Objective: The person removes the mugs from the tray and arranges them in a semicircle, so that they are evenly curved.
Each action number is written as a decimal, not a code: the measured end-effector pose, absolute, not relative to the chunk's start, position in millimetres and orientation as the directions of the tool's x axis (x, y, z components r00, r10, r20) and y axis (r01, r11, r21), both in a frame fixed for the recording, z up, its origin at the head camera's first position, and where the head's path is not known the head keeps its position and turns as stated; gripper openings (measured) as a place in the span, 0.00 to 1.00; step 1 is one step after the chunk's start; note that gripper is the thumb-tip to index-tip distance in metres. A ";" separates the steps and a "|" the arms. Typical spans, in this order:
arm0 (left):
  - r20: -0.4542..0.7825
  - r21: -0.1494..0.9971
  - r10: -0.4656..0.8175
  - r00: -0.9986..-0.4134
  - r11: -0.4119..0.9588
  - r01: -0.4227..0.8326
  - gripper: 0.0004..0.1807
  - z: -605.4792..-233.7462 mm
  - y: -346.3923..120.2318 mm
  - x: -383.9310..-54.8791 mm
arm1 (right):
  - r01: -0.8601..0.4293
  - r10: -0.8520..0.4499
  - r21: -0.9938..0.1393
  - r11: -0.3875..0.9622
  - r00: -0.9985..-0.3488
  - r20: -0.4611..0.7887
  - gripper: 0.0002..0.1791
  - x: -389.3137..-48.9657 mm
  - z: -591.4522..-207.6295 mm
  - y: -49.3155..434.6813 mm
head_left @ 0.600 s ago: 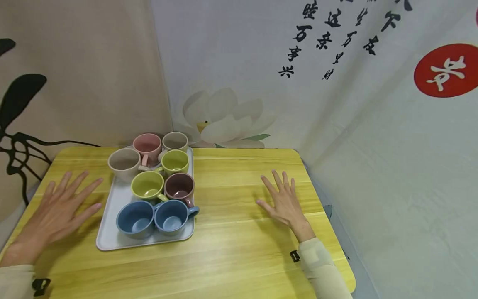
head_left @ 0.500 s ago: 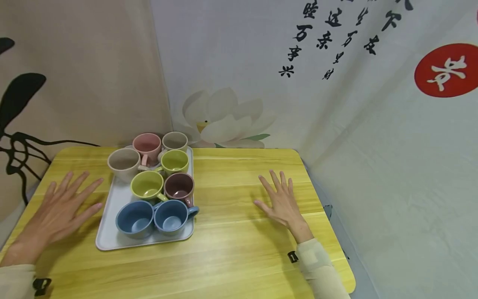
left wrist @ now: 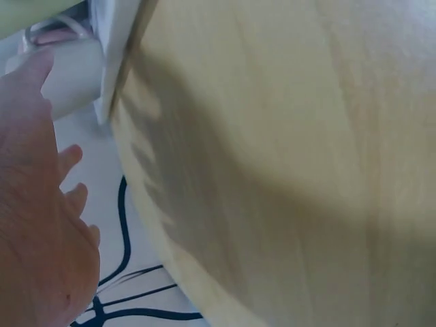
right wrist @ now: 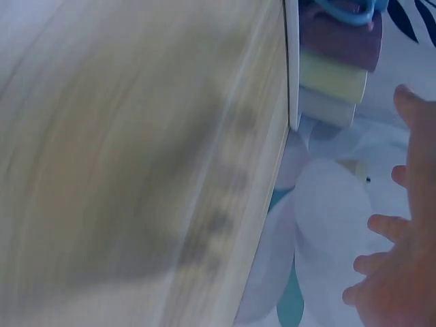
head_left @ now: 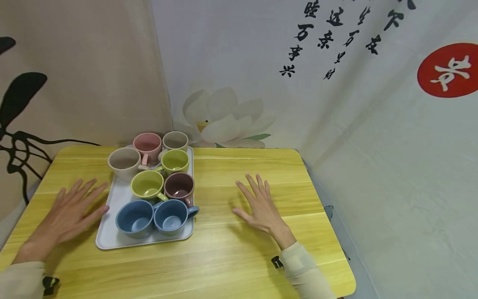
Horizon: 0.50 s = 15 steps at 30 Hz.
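A white tray (head_left: pixel 115 201) lies on the left half of the wooden table, bearing several mugs. In front sit two blue mugs (head_left: pixel 135 221); behind them are a yellow-green mug (head_left: pixel 147 187) and a purple mug (head_left: pixel 180 187). Farther back come a second yellow-green mug (head_left: pixel 174 162), a cream mug (head_left: pixel 125 162), a pink mug (head_left: pixel 147 145) and a greyish-beige mug (head_left: pixel 175 141). My left hand (head_left: pixel 71 218), fingers spread, hovers by the tray's left edge, holding nothing. My right hand (head_left: pixel 263 211) hovers over the table right of the tray, fingers spread and holding nothing.
The wooden table (head_left: pixel 231 257) has rounded corners. A cloth backdrop (head_left: pixel 231 50) with a printed flower and black writing hangs behind it and on the right. A pale surface shows below the table's right edge.
My right hand has moved left, toward the tray. My left hand has shifted slightly right, its thumb now close to the tray edge. The mugs and tray stay put.
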<state>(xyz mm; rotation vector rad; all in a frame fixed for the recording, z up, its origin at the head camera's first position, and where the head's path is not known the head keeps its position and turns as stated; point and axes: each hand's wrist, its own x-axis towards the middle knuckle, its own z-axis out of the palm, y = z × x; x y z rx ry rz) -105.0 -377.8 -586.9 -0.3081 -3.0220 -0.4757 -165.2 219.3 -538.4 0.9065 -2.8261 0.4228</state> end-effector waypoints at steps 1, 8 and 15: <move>0.093 0.303 0.184 -0.979 0.931 0.204 0.45 -588.2 -377.7 -104.9 | -0.596 -0.556 -0.225 0.771 -0.802 0.219 0.50 -164.3 -539.3 215.3; 0.059 0.320 0.170 -0.984 0.930 0.180 0.43 -596.7 -377.4 -104.3 | -0.616 -0.595 -0.301 0.728 -0.786 0.171 0.49 -158.2 -544.7 189.9; 0.040 0.344 0.169 -0.985 0.923 0.172 0.42 -602.6 -382.3 -107.6 | -0.642 -0.638 -0.338 0.688 -0.757 0.140 0.50 -156.5 -545.7 171.3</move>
